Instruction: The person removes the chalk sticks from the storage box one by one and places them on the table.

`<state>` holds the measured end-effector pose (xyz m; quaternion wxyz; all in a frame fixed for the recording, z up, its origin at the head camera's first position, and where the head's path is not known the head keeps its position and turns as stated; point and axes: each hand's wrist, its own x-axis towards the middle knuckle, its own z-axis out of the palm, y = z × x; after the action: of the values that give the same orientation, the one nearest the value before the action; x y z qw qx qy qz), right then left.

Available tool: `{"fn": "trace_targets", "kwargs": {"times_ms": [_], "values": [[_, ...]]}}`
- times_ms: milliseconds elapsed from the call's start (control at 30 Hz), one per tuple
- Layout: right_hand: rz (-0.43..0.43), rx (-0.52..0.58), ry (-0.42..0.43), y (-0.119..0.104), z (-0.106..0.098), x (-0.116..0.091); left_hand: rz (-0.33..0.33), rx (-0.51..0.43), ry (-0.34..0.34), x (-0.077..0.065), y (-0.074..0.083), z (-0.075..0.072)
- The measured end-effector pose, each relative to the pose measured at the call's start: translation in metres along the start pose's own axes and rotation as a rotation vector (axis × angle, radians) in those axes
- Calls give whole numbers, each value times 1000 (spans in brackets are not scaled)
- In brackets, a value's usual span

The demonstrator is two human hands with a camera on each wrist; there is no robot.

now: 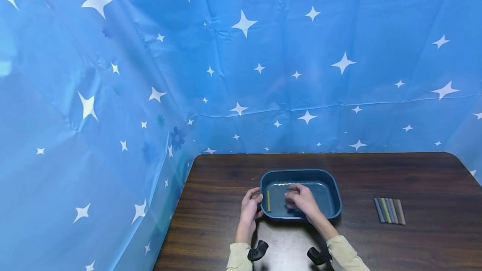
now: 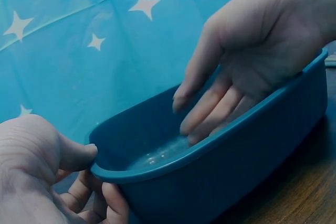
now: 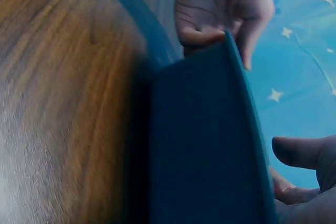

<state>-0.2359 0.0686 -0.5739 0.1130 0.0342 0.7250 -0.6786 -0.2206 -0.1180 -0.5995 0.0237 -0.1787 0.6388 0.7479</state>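
A blue rectangular plastic tub (image 1: 301, 219) stands on the table. My left hand (image 1: 249, 206) grips its left end; in the left wrist view the thumb (image 2: 79, 153) lies at the rim and the other fingers bend against the outside wall. My right hand (image 1: 302, 200) reaches over the front rim into the tub. Its fingers are loosely bent and apart, with nothing between them. Inside, along the left wall, lies a yellow-green stick (image 1: 269, 201) that looks like chalk, to the left of my right fingertips.
To the right of the tub, several chalk-like sticks (image 1: 389, 211) in blue, green, grey and brown lie side by side on the dark wooden table (image 1: 433, 179). A blue star-patterned sheet (image 1: 286, 87) hangs behind the table and along its left side.
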Motion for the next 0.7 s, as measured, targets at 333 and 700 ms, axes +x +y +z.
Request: {"fn": "trace_targets", "kwargs": {"times_ms": [333, 700], "values": [[-46, -160, 27, 10, 24, 14, -4, 6, -7, -1, 1, 2], [-48, -212, -89, 12, 41, 24, -7, 5, 13, -1, 1, 1]]}}
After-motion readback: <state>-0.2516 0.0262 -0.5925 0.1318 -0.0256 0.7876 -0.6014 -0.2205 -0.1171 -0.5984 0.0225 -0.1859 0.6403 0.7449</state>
